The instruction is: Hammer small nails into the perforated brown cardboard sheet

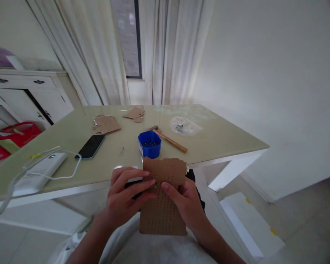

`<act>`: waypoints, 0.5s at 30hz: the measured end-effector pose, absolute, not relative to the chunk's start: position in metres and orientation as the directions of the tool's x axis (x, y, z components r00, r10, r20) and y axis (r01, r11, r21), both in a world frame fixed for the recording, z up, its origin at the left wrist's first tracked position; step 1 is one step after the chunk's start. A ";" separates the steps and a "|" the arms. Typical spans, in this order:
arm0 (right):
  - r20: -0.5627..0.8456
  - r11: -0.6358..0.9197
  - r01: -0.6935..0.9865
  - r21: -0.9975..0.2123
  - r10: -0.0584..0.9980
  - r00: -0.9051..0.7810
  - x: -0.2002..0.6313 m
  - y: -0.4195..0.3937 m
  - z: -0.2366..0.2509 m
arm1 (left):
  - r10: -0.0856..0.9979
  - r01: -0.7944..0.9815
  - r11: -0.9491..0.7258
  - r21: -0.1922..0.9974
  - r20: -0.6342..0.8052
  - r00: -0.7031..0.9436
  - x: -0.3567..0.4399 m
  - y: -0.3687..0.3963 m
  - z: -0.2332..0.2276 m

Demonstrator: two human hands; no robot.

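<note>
At lower centre of the frame, a perforated cardboard sheet [165,198] stands nearly upright, its long axis running top to bottom, torn edge uppermost. The left hand [125,200] and right hand [186,201] each close their grip on its sides. Behind, on the table [222,141], sit a blue cup [149,144] and hammer [169,138].
</note>
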State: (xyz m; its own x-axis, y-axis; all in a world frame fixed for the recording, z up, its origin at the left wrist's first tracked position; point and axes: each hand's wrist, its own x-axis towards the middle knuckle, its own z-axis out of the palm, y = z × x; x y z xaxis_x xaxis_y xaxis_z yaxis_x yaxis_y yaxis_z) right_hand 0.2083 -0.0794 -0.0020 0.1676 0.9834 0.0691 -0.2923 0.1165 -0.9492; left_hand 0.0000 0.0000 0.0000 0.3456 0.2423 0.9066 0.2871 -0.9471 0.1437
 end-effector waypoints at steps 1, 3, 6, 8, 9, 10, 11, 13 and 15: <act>0.081 0.125 -0.274 -0.954 0.983 0.166 0.208 -0.080 -0.003 | 0.242 0.296 -0.945 0.138 0.906 0.348 0.002 -0.001 0.001; 0.095 0.133 -0.242 -0.961 0.982 0.163 0.207 -0.080 -0.004 | 0.273 0.293 -0.939 0.178 0.905 0.327 0.008 -0.002 0.000; 0.098 0.132 -0.225 -0.966 0.983 0.154 0.208 -0.080 -0.006 | 0.315 0.278 -0.931 0.235 0.903 0.292 0.015 -0.005 -0.005; 0.103 0.133 -0.220 -0.966 0.985 0.140 0.209 -0.080 -0.007 | 0.293 0.293 -0.932 0.213 0.920 0.261 0.017 -0.008 -0.009; 0.107 0.134 -0.217 -0.967 0.985 0.132 0.210 -0.080 -0.007 | 0.268 0.311 -0.932 0.187 0.933 0.242 0.017 -0.010 -0.011; 0.110 0.135 -0.213 -0.968 0.986 0.125 0.210 -0.079 -0.007 | 0.238 0.335 -0.929 0.156 0.946 0.222 0.017 -0.012 -0.012; 0.111 0.135 -0.210 -0.968 0.986 0.121 0.210 -0.079 -0.007 | 0.207 0.360 -0.925 0.123 0.957 0.204 0.017 -0.014 -0.012; 0.111 0.134 -0.203 -0.970 0.987 0.121 0.210 -0.079 -0.008 | 0.160 0.393 -0.917 0.076 0.969 0.186 0.015 -0.017 -0.012; 0.107 0.130 -0.198 -0.972 0.986 0.126 0.208 -0.079 -0.008 | 0.146 0.393 -0.917 0.064 0.972 0.183 0.014 -0.018 -0.010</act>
State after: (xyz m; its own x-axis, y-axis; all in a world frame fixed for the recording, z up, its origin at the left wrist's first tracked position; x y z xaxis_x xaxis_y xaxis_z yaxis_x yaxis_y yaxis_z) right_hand 0.2082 -0.0788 -0.0081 0.1262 0.9862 0.1068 -0.1978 0.1305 -0.9715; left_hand 0.0136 -0.0177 -0.0103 0.1832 0.1460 0.9722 0.3933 -0.9172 0.0637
